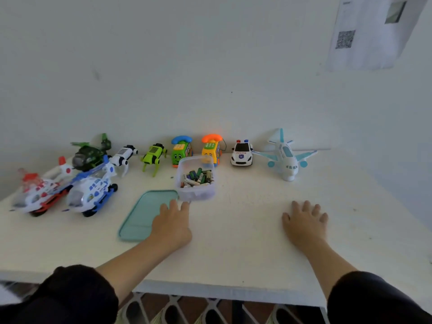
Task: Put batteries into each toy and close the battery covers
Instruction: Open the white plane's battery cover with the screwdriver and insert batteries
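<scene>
The loose batteries [197, 177] lie heaped in a clear plastic tub [196, 195] at about the table's middle, its teal lid [142, 216] off and flat on the white table [233, 253] at the tub's seven o'clock. The left hand [171, 224] rests partly on that lid, fingers straight and slightly apart, fingertips [184, 205] just short of the tub's near wall; whether they touch it I cannot tell. From this hand the batteries lie at twelve to one o'clock, close by. The right hand [305, 224] lies flat on the table with fingers spread, holding nothing, and the tub sits at its ten o'clock, well apart. So the left hand is plainly the nearer one for a first reach into the tub.

The toys line the far edge: a red helicopter [39, 192], a blue helicopter [93, 190], a camouflage helicopter [90, 153], a white robot dog [124, 156], a green robot dog [153, 157], a green telephone car [181, 149], a yellow telephone car [211, 146] just behind the tub, a police car [242, 153] and a toy airliner [286, 157], nose toward the person. None has been picked up yet, by my reading.
</scene>
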`<action>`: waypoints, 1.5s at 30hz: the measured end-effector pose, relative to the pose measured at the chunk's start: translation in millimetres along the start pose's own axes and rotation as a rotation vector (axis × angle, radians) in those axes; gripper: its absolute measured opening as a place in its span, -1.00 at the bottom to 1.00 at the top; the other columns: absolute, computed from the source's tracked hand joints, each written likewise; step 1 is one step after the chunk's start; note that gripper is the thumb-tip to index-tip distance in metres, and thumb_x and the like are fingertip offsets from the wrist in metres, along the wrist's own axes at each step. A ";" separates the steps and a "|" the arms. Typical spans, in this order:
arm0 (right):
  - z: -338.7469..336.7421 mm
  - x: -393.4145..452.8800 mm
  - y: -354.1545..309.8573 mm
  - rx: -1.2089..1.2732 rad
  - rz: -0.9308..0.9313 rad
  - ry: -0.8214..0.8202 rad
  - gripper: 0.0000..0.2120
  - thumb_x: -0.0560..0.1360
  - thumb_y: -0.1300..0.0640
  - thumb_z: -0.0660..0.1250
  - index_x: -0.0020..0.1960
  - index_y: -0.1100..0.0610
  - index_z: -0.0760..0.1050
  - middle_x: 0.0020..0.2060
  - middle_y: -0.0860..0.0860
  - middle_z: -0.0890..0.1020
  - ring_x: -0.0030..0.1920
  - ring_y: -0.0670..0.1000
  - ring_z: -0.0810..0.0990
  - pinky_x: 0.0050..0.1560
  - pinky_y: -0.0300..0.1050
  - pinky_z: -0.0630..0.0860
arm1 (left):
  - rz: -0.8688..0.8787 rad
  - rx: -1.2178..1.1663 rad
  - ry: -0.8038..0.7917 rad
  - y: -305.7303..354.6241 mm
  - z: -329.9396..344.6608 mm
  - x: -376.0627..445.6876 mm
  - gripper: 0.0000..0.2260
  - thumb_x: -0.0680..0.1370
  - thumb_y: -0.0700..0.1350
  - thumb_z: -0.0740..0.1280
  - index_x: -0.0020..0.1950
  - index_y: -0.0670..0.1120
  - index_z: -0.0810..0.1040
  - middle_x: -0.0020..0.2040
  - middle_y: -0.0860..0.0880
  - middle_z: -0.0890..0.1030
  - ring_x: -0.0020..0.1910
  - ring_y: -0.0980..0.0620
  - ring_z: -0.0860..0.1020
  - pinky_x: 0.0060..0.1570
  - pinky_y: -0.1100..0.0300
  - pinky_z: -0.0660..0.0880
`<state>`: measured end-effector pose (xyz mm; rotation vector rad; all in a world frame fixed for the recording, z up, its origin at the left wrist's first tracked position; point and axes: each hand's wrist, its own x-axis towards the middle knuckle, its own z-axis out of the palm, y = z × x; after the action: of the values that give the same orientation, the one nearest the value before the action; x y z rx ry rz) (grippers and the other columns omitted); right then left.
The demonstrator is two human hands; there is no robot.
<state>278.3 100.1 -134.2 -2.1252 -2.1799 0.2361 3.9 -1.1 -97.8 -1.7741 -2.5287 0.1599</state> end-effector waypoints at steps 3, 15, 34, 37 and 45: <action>6.3 -9.1 -34.2 0.006 -0.080 -0.005 -0.49 0.61 -0.08 -0.08 0.51 0.09 0.04 0.52 0.16 0.03 0.51 0.22 -0.06 0.46 0.18 -0.06 | -0.036 -0.033 -0.046 -11.8 1.4 0.4 -0.74 0.53 -0.17 0.16 0.22 -0.10 0.31 0.19 -0.12 0.41 0.18 -0.14 0.44 -0.03 0.06 0.39; 17.7 -11.8 -72.4 0.036 -0.063 -0.007 -0.46 0.59 -0.15 -0.09 0.52 0.01 0.01 0.53 0.11 -0.03 0.52 0.12 -0.12 0.45 0.16 -0.11 | 0.050 -0.954 0.110 -17.2 -60.7 80.3 -0.75 0.40 -0.25 0.44 -0.36 -0.06 0.42 -0.39 -0.01 0.48 -0.38 -0.01 0.46 -0.32 0.17 0.47; 19.9 -6.0 -73.1 0.003 -0.043 -0.002 -0.45 0.60 -0.17 -0.12 0.53 -0.01 -0.04 0.54 0.09 -0.06 0.53 0.11 -0.13 0.46 0.18 -0.15 | 0.240 -0.554 0.109 26.3 -20.6 116.6 -0.75 0.60 -0.17 0.10 0.02 -0.18 0.57 0.03 -0.16 0.58 -0.02 -0.14 0.52 -0.13 0.12 0.38; 19.9 -6.0 -71.6 0.011 -0.042 0.006 -0.46 0.60 -0.17 -0.11 0.53 -0.02 -0.02 0.54 0.09 -0.05 0.53 0.11 -0.12 0.46 0.18 -0.13 | 0.335 -0.382 0.165 20.6 -13.3 93.9 -0.78 0.58 -0.15 0.13 0.11 -0.19 0.51 0.12 -0.18 0.44 -0.02 -0.14 0.46 -0.09 0.09 0.37; 20.2 -11.3 -71.9 0.013 -0.044 0.045 -0.48 0.59 -0.16 -0.08 0.49 0.00 0.11 0.52 0.08 0.08 0.52 0.12 -0.02 0.46 0.17 -0.05 | 0.578 -0.663 -0.063 -11.4 -36.2 28.9 -0.87 0.52 -0.17 0.26 -0.17 -0.15 0.57 -0.27 -0.05 0.50 -0.27 0.02 0.41 -0.24 0.15 0.33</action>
<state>204.4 86.3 -141.3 -2.0529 -2.1909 0.1966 -13.0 24.2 -61.1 -2.7277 -2.1590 -0.6923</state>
